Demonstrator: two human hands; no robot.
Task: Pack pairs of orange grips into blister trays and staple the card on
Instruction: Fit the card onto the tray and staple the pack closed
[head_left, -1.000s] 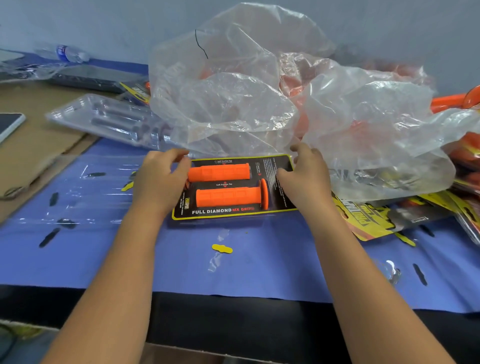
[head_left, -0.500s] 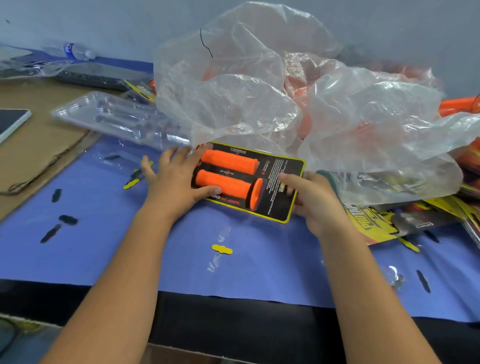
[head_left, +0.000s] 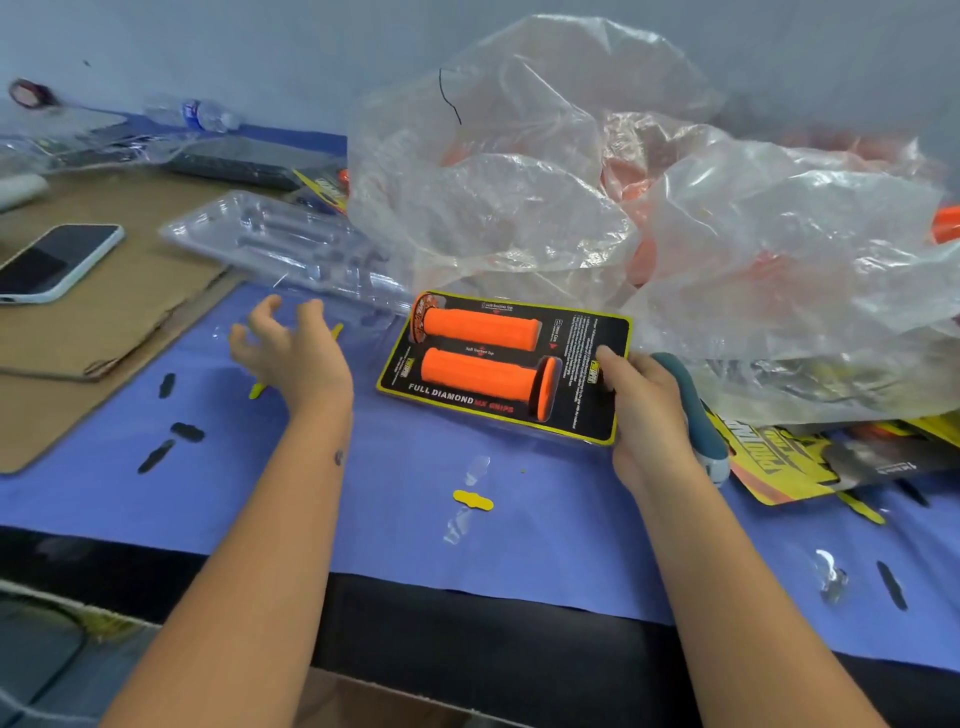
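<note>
Beyond both hands, a big plastic bag keeps spare grips within reach. The pack with two orange grips lies between the hands; the right hand pinches its edge, apparently steadying it for stapling. The left hand hovers empty, fingers loose.

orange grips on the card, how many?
2. One grip lies along the far side of the card, the other grip nearer, its flange to the right. More may sit hidden in the bag behind.
</note>
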